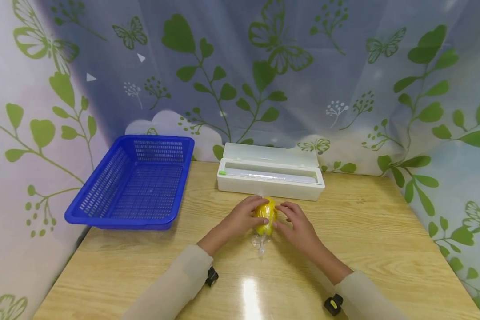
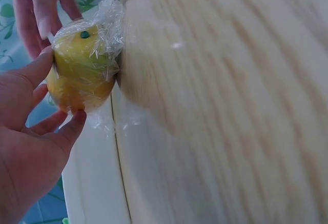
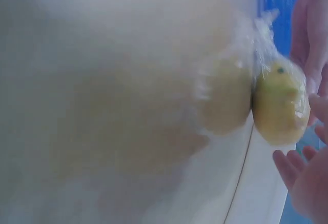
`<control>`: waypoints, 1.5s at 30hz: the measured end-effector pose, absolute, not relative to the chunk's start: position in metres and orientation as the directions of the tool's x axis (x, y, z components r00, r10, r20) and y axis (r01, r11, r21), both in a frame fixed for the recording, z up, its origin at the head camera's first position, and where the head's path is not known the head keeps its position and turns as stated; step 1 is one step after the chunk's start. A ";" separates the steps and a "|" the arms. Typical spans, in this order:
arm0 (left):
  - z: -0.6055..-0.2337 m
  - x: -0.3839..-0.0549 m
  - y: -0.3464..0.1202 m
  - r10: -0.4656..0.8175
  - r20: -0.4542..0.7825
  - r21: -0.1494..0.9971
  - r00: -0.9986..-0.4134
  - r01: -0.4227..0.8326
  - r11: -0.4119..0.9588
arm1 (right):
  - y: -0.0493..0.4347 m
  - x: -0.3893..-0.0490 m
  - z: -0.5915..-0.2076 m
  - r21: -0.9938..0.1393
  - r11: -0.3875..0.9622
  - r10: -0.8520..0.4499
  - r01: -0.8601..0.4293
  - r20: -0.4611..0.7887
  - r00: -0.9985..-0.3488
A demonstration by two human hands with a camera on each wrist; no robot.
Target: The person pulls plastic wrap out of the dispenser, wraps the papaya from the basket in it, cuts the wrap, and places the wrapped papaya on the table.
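A yellow fruit (image 1: 266, 214) wrapped in clear plastic film stands on the table between the hands. Its green stem spot shows in both wrist views. The film's twisted tail (image 1: 261, 250) lies toward the person. My left hand (image 1: 240, 218) holds the fruit from the left, thumb on the near side and fingers on the far side. On the other side is my right hand (image 1: 298, 226), its fingers spread and loosely bent. In the right wrist view the right fingertips (image 3: 281, 161) stand a little apart from the fruit (image 3: 279, 106).
Behind the hands lies a long white box (image 1: 270, 187) with its lid (image 1: 270, 154) raised and a roll of film (image 1: 268, 174) inside. A blue plastic basket (image 1: 178, 195) stands at the left on the wooden table (image 1: 364, 222). A patterned curtain (image 1: 232, 44) hangs at the back.
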State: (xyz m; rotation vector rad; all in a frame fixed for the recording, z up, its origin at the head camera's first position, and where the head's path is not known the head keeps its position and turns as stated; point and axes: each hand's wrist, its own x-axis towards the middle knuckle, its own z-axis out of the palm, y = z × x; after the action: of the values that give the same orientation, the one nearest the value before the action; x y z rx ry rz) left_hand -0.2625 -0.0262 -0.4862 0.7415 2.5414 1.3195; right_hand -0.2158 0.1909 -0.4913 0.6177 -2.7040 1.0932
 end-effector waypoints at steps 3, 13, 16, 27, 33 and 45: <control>-0.486 -0.263 -0.026 0.500 0.068 0.811 -0.863 0.340 0.475 | 0.191 -0.202 -0.492 -0.574 0.653 -0.356 -0.494 0.343 -0.869; -0.490 -0.264 -0.027 0.476 0.077 0.810 -0.876 0.333 0.482 | 0.177 -0.177 -0.505 -0.457 0.541 -0.642 -0.706 0.318 -0.698; -0.490 -0.263 -0.027 0.478 0.074 0.820 -0.875 0.326 0.470 | 0.173 -0.177 -0.508 -0.422 0.533 -0.682 -0.733 0.299 -0.668; -0.491 -0.260 -0.027 0.485 0.070 0.841 -0.872 0.312 0.441 | 0.163 -0.178 -0.510 -0.260 0.571 -0.679 -0.778 0.382 -0.626; -0.490 -0.260 -0.027 0.486 0.070 0.836 -0.871 0.317 0.448 | 0.163 -0.172 -0.507 -0.250 0.551 -0.679 -0.796 0.420 -0.602; -0.491 -0.262 -0.028 0.480 0.058 0.836 -0.875 0.305 0.456 | 0.171 -0.163 -0.488 -0.335 0.513 -0.594 -0.790 0.526 -0.609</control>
State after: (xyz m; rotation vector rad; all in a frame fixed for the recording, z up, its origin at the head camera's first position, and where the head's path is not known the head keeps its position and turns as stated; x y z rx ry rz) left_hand -0.2621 -0.0281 -0.4915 0.6874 2.5163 1.3872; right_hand -0.1629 0.1706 -0.4877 1.1509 -2.4138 0.7932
